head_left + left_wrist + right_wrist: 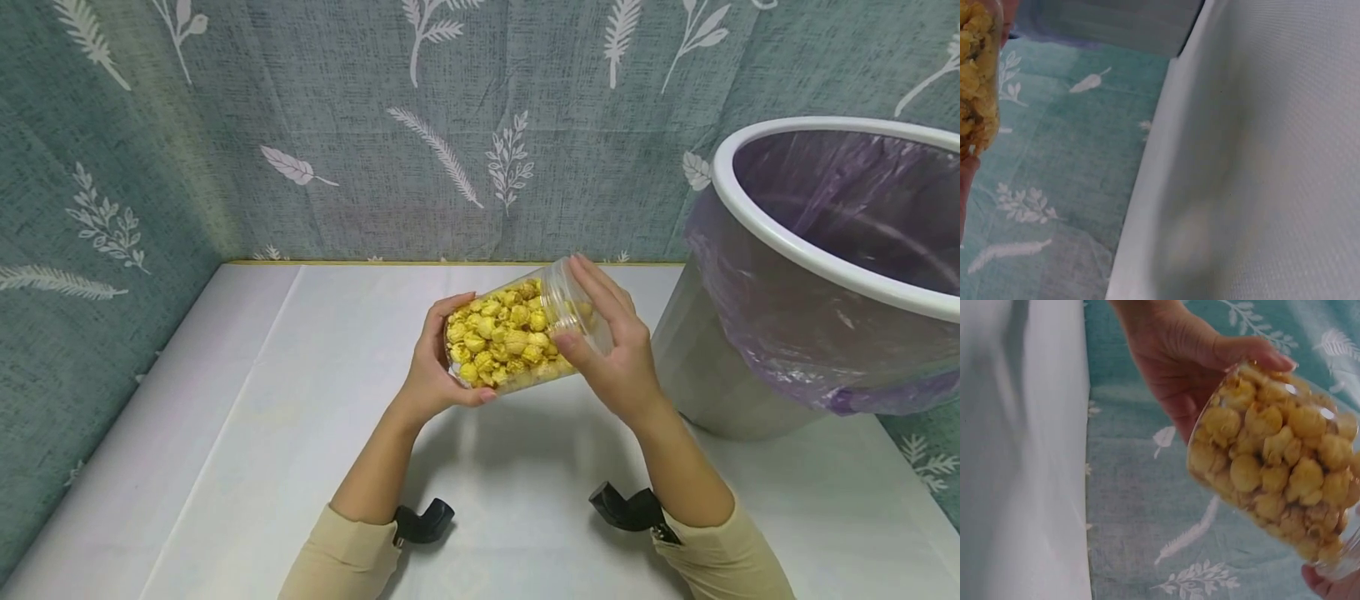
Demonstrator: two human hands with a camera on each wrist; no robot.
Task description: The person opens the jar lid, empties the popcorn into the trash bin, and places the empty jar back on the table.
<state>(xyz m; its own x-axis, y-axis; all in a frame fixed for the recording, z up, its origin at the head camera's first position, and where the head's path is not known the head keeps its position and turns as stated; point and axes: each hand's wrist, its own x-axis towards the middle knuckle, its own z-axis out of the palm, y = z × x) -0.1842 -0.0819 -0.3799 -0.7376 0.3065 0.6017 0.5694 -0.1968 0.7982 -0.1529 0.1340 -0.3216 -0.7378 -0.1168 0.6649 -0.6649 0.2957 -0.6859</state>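
A clear plastic jar (510, 333) full of yellow popcorn is held tilted above the white table, its lidded end up and to the right. My left hand (438, 358) grips the jar's base, thumb along the lower side and fingers round the upper side. Round the clear lid (573, 304) curl the fingers and thumb of my right hand (618, 358). The right wrist view shows the popcorn (1279, 456) pressed against the jar wall. Only a strip of the jar (975, 75) enters the left wrist view.
A grey bin (720, 367) with a white rim and a purple plastic liner (795, 358) stands at the right of the table (300, 467). Green leaf-patterned cloth (337, 200) hangs behind and at the left. Black camera mounts (425, 522) sit at both wrists.
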